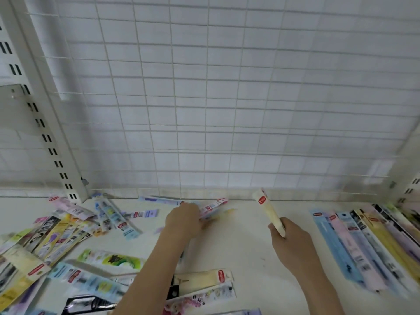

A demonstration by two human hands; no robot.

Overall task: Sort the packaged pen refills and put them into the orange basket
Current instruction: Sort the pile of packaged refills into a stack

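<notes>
Left hand near frame centre, fingers curled around a pink-and-white refill pack that lies flat on the white shelf and points toward 2 o'clock; motion blur, so the pinch is probably there but not crisp. Right hand at 4 o'clock of the left one grips a cream refill pack by its lower end, pack raised off the shelf and tilted toward 11 o'clock. Loose pile of packs at 9 o'clock, overlapping, mixed angles. Sorted row of packs at 3 o'clock, laid side by side. More packs at 6 o'clock, between the forearms. Wire grid panel at 12 o'clock.
</notes>
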